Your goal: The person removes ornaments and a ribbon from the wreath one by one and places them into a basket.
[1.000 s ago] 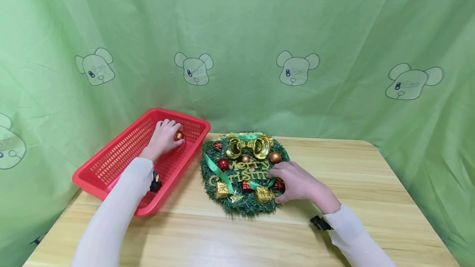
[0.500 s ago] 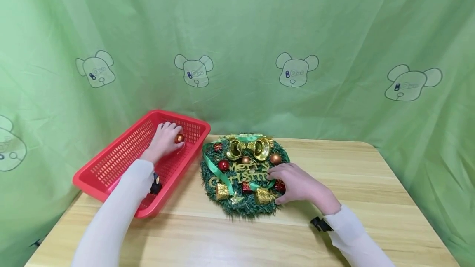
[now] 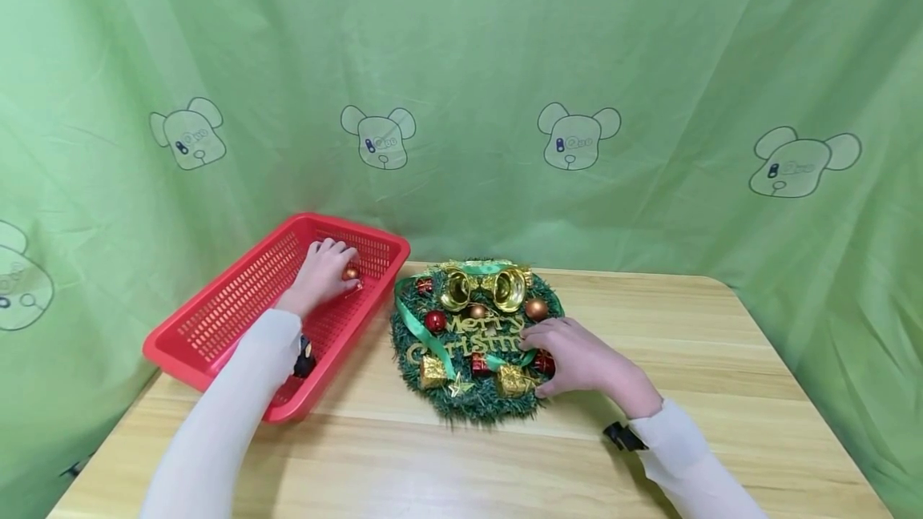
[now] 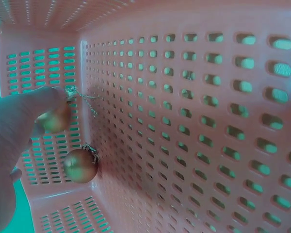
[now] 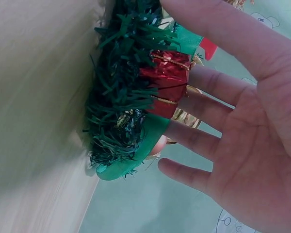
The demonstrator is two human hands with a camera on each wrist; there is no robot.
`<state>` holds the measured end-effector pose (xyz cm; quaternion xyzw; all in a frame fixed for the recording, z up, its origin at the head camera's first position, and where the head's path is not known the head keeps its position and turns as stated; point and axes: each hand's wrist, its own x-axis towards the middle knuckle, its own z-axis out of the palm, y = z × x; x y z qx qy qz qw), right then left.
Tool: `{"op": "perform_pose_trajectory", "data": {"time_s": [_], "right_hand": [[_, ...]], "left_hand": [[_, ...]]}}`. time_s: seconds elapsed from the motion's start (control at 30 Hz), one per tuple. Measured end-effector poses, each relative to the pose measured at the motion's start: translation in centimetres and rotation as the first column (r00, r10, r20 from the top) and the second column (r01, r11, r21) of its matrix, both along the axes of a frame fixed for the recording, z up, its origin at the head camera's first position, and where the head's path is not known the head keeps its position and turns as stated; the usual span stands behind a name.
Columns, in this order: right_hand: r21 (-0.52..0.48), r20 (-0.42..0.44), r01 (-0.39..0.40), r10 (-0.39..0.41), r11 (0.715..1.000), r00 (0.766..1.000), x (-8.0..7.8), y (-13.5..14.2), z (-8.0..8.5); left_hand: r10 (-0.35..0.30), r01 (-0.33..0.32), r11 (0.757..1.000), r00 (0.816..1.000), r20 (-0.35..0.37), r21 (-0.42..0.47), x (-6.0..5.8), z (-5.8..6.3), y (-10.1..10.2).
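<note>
My left hand [image 3: 321,275] reaches down into the red plastic basket [image 3: 389,247]. In the left wrist view its thumb and fingers pinch a gold-copper bauble [image 4: 57,120] with a glittery string loop. A second copper bauble [image 4: 81,166] lies just below it in the basket. From the head view, one small copper bauble [image 3: 351,271] shows beside the fingertips. My right hand [image 3: 580,356] rests at the right edge of a green tinsel Christmas wreath [image 3: 476,407]. Its fingers are spread and fairly straight around a small red gift box [image 5: 167,80], with no curled grip.
Gold bells [image 3: 508,288], a green ribbon [image 3: 418,323], gold lettering and several little gift boxes decorate the wreath. It lies on a wooden table [image 3: 692,343], right of the basket. A green curtain [image 3: 476,207] hangs behind the table.
My left hand has dipped slightly lower into the basket and a little to the right. The copper bauble beside its fingertips is now more covered. The right hand and the wreath stay put.
</note>
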<state>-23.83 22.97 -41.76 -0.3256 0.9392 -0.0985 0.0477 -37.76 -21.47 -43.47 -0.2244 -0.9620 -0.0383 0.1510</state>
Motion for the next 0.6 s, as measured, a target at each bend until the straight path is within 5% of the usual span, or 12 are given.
{"op": "perform_pose_trajectory", "data": {"time_s": [0.3,0.6], "right_hand": [[-0.004,0.004,0.007,-0.007,1.000,1.000,-0.06,0.04,-0.03],[-0.012,0.006,0.001,-0.001,1.000,1.000,-0.01,0.08,-0.14]], "left_hand": [[-0.029,0.029,1.000,0.997,-0.078,0.006,0.15,-0.08,0.07],[0.012,-0.012,1.000,1.000,0.002,-0.004,0.09,-0.09,0.05]]}}
